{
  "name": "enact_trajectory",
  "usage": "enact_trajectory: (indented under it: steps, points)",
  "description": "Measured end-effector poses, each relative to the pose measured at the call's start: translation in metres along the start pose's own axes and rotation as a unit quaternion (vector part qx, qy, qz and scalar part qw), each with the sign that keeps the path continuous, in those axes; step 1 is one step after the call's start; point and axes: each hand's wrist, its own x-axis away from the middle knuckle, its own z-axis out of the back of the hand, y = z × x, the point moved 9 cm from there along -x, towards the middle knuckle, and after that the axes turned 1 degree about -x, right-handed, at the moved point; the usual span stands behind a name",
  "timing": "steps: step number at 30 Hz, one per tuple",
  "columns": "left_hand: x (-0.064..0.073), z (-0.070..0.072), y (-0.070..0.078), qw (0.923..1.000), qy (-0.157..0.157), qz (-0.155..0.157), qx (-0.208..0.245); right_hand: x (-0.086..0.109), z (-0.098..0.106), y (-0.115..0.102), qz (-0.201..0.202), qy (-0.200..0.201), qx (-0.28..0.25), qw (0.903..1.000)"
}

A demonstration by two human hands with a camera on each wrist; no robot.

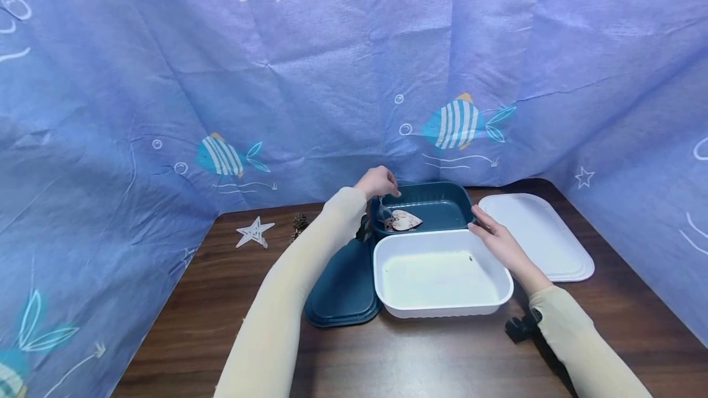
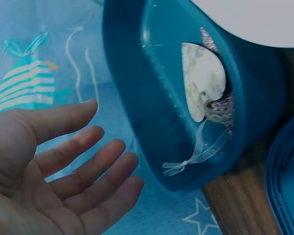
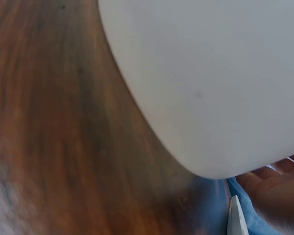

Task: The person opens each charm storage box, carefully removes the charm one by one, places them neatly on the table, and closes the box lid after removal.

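Note:
In the head view my left hand (image 1: 378, 182) is over the left end of a dark blue plastic box (image 1: 442, 221). The left wrist view shows its fingers (image 2: 95, 174) loosely bent, holding nothing. Inside the box lies a whitish heart ornament (image 2: 203, 81) with a sheer ribbon (image 2: 201, 155), partly covering a glittery pinkish piece (image 2: 223, 110). My right hand (image 1: 500, 244) has its fingertips at the corner where the blue box meets a white plastic box (image 1: 442, 311). In the right wrist view, the white box's side hides part of that hand (image 3: 279, 196).
A dark blue lid (image 1: 343, 290) lies left of the white box, and a white lid (image 1: 533, 235) lies to the right. Toward the table's left are a white star (image 1: 254, 232) and a pine cone (image 1: 300, 222). Behind the table hangs a fish-patterned blue cloth (image 1: 332, 103).

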Motion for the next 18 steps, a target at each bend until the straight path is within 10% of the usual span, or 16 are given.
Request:
enact_trajectory:
  steps: [18]
  points:
    - [-0.004,-0.052,-0.016,0.993,-0.099,0.014,-0.062,0.0,-0.001,0.004,-0.008,0.002,0.011,0.9999]
